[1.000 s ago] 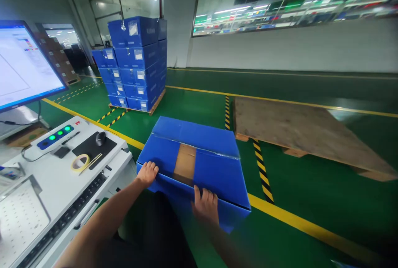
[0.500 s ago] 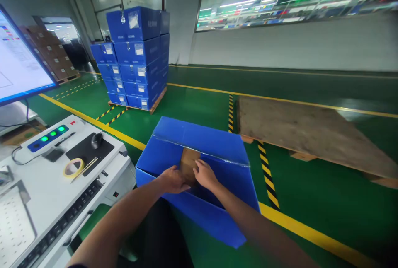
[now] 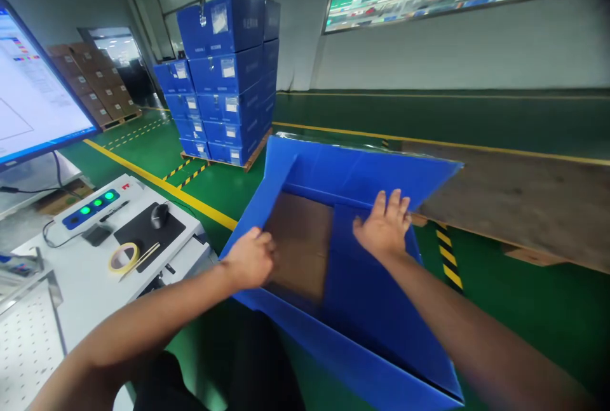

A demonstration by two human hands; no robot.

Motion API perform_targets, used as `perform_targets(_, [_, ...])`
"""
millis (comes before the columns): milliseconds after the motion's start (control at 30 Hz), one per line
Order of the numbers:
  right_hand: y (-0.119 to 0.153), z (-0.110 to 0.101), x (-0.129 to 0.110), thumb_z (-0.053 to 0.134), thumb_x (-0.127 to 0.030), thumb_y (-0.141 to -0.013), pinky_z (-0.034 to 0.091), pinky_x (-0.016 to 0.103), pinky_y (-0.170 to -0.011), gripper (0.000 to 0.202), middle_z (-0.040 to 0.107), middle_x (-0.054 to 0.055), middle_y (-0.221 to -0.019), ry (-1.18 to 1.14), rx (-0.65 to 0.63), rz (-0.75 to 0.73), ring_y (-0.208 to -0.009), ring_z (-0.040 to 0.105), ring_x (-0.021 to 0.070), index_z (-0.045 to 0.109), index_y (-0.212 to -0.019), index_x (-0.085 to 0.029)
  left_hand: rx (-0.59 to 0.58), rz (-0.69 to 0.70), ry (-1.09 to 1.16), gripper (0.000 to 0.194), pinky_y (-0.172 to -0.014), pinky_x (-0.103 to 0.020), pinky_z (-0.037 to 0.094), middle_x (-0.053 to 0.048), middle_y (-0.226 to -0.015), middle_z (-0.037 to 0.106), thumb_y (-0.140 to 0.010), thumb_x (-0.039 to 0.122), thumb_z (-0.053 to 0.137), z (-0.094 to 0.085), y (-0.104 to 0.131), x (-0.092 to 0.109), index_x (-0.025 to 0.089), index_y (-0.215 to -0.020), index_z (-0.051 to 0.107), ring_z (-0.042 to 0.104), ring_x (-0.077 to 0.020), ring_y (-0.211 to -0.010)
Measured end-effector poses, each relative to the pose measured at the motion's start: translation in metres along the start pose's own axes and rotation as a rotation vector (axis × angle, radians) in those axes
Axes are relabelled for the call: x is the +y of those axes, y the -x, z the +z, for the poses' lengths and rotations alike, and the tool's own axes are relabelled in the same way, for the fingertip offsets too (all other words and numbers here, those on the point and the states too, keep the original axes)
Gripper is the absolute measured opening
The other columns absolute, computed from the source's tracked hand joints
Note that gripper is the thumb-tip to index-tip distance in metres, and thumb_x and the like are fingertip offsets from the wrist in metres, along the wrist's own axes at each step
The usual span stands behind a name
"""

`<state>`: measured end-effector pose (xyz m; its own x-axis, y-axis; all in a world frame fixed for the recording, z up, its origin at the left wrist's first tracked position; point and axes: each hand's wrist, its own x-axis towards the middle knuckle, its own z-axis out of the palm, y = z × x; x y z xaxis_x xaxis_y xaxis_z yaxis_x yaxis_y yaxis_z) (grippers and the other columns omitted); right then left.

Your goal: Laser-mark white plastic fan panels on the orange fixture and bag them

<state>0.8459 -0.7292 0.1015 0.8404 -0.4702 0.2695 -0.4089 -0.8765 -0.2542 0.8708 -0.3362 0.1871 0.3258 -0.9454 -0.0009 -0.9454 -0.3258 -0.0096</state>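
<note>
A large blue corrugated plastic box (image 3: 347,176) stands open right in front of me, its far flap raised. Brown cardboard (image 3: 300,246) shows inside on the left half. My left hand (image 3: 251,260) curls around the box's left flap edge, beside the cardboard. My right hand (image 3: 384,227) presses flat, fingers spread, on the right inner blue flap (image 3: 366,284), which lies folded down into the box.
A white workstation (image 3: 90,271) at my left carries a tape roll (image 3: 122,256), a mouse (image 3: 159,215), a button panel (image 3: 90,209) and a monitor (image 3: 28,100). Stacked blue boxes (image 3: 229,74) sit on a pallet behind. A bare wooden pallet (image 3: 524,201) lies on the green floor at right.
The box's flaps have been opened: the far flap swung up and the inner flaps spread. My hands moved apart from the centre seam, left to the left flap, right onto the right flap.
</note>
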Motion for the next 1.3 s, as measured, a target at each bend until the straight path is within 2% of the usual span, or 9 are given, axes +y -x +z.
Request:
perform_targets(200, [-0.048, -0.022, 0.023, 0.061, -0.034, -0.103, 0.014, 0.068, -0.124, 0.1, -0.004, 0.04, -0.181, -0.023, -0.128, 0.115, -0.167, -0.014, 0.0501, 0.008, -0.176, 0.009, -0.134, -0.53, -0.167, 0.035, -0.134, -0.066, 0.02, -0.018, -0.123, 0.074, -0.11, 0.046, 0.059, -0.039, 0.045, -0.081, 0.02, -0.125, 0.077, 0.059, -0.0402, -0.127])
perform_targets(333, [-0.046, -0.013, 0.019, 0.066, -0.032, -0.101, 0.015, 0.069, -0.123, 0.101, -0.005, 0.044, -0.179, -0.03, -0.165, 0.152, -0.167, -0.009, 0.0527, 0.011, -0.176, 0.008, -0.155, -0.725, -0.151, 0.037, -0.137, -0.07, 0.017, -0.019, -0.145, 0.066, -0.106, 0.047, 0.066, -0.013, 0.064, -0.115, 0.023, -0.133, 0.075, 0.055, -0.0416, -0.139])
perform_targets(467, [-0.023, 0.002, 0.001, 0.054, -0.036, -0.109, 0.018, 0.065, -0.127, 0.088, -0.006, 0.042, -0.18, -0.011, -0.128, 0.146, -0.17, -0.002, 0.0519, 0.012, -0.177, 0.002, -0.023, -0.932, -0.157, 0.06, -0.131, -0.069, 0.031, -0.022, -0.177, 0.038, -0.104, 0.052, 0.069, 0.019, 0.069, -0.134, 0.021, -0.154, 0.064, 0.039, -0.0463, -0.158])
perform_targets(600, [0.019, 0.014, -0.005, 0.054, -0.045, -0.108, 0.03, 0.065, -0.126, 0.082, 0.013, 0.039, -0.179, 0.042, -0.149, 0.179, -0.168, 0.016, 0.0524, 0.028, -0.171, 0.0, 0.114, -1.062, -0.135, 0.071, -0.127, -0.062, 0.041, -0.027, -0.178, 0.035, -0.106, 0.054, 0.064, 0.031, 0.074, -0.142, 0.013, -0.163, 0.052, 0.038, -0.047, -0.16])
perform_targets(733, [0.084, 0.024, 0.017, 0.053, -0.042, -0.101, 0.028, 0.083, -0.12, 0.071, 0.036, 0.045, -0.166, 0.129, -0.195, 0.315, -0.162, 0.022, 0.0629, 0.052, -0.155, 0.004, 0.085, -1.107, -0.079, 0.073, -0.118, -0.06, 0.05, -0.026, -0.168, 0.05, -0.107, 0.053, 0.059, 0.03, 0.08, -0.145, 0.012, -0.166, 0.047, 0.054, -0.0459, -0.145])
perform_targets(833, [0.137, 0.032, 0.039, 0.05, -0.052, -0.101, 0.033, 0.092, -0.107, 0.078, 0.034, 0.049, -0.166, 0.163, -0.175, 0.461, -0.159, 0.02, 0.0719, 0.056, -0.151, 0.008, 0.054, -1.098, -0.087, 0.075, -0.115, -0.057, 0.052, -0.026, -0.16, 0.057, -0.107, 0.054, 0.056, 0.025, 0.078, -0.149, 0.01, -0.167, 0.045, 0.058, -0.0452, -0.139])
perform_targets(933, [0.177, 0.038, 0.05, 0.044, -0.065, -0.105, 0.033, 0.091, -0.11, 0.093, 0.024, 0.047, -0.173, 0.188, 0.03, 0.378, -0.162, 0.015, 0.0693, 0.046, -0.16, 0.01, 0.038, -1.154, -0.065, 0.079, -0.113, -0.055, 0.054, -0.028, -0.149, 0.064, -0.107, 0.056, 0.054, 0.017, 0.07, -0.156, 0.005, -0.167, 0.042, 0.062, -0.0458, -0.136])
perform_targets(1033, [0.194, 0.038, 0.054, 0.041, -0.065, -0.108, 0.039, 0.088, -0.108, 0.096, 0.029, 0.048, -0.17, 0.194, 0.166, 0.289, -0.159, 0.024, 0.0687, 0.039, -0.162, 0.014, 0.057, -1.231, -0.033, 0.07, -0.107, -0.055, 0.057, -0.029, -0.145, 0.067, -0.109, 0.054, 0.051, 0.008, 0.06, -0.159, 0.006, -0.16, 0.048, 0.066, -0.0455, -0.132])
perform_targets(1300, [0.19, 0.027, 0.099, 0.054, -0.063, -0.098, 0.049, 0.079, -0.088, 0.097, 0.053, 0.047, -0.146, 0.168, 0.2, 0.361, -0.123, 0.061, 0.0667, 0.045, -0.161, 0.01, 0.142, -1.209, 0.016, 0.052, -0.104, -0.05, 0.06, -0.023, -0.141, 0.07, -0.115, 0.041, 0.04, -0.002, 0.036, -0.127, 0.011, -0.155, 0.055, 0.071, -0.0389, -0.129])
